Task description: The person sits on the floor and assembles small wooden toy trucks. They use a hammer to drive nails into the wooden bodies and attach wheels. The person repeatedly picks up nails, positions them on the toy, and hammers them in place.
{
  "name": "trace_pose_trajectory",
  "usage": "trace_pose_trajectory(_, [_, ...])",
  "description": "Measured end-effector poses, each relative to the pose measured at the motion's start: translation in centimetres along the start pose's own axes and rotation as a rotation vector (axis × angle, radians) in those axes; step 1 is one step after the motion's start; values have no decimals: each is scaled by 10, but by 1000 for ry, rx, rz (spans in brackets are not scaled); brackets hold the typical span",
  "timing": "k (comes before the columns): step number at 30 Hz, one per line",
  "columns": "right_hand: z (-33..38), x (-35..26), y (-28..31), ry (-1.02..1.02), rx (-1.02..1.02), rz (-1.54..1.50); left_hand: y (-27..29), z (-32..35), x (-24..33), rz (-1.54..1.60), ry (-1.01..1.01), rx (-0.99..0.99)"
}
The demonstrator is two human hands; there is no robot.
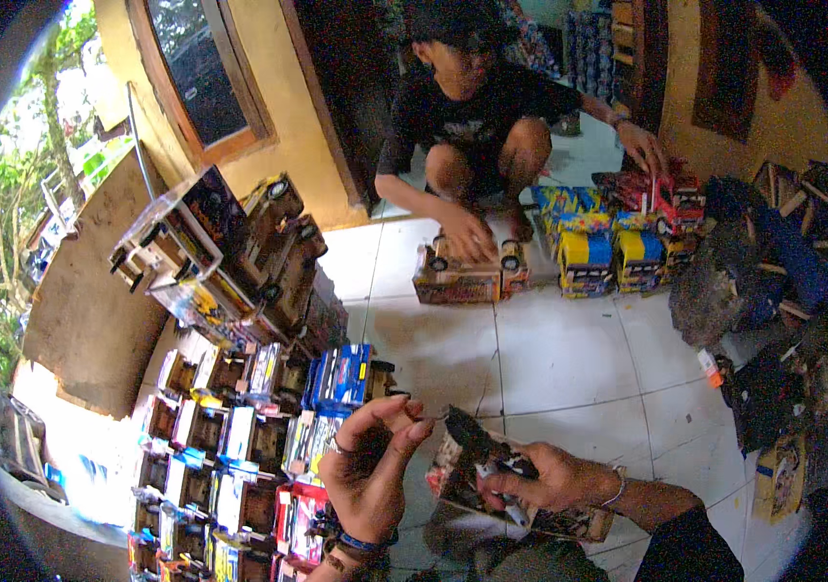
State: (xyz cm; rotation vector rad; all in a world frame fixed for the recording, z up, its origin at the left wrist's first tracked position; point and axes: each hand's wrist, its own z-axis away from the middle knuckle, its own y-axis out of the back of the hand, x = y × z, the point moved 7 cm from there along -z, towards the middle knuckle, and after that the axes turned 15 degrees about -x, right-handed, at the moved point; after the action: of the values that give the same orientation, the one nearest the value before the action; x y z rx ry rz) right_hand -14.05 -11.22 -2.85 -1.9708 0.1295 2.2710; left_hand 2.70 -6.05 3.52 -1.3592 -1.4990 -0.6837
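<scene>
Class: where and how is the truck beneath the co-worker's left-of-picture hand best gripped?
Probably by the left end of the truck, from the near side. It lies wheels uppermost; the co-worker's hand covers the part between them, while the long, flat near wall is uncovered.

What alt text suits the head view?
A person's right hand holds a black and white object over a boxy brown piece; the left hand hovers beside rows of colourful toy trucks. Opposite, a crouching co-worker touches a brown toy truck.

White tiled floor (pixel 569 354), yellow wall (pixel 305 160), wood-framed window (pixel 198 70), sunlit greenery (pixel 7 233) left.
</scene>
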Motion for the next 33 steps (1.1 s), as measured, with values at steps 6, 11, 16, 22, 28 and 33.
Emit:
trace_pose_trajectory(6, [-5,1,-7,13,-141,-134,6,2,-1,-37,-17,-43])
trace_pose_trajectory(11, [-7,-2,-17,84,-188,-282,5,4,-5,109,-11,-78])
trace_pose_trajectory(16, [-7,-2,-8,67,-27,-68,6,3,-6,150,20,-77])
trace_pose_trajectory(22, [-5,5,9,31,147,208,8,8,-7,175,106,-33])
trace_pose_trajectory(28, [-1,0,29,108,358,522,2,12,-8,258,194,-18])
trace_pose_trajectory(33, [8,-15,36,255,540,852,4,15,-10,307,371,77])
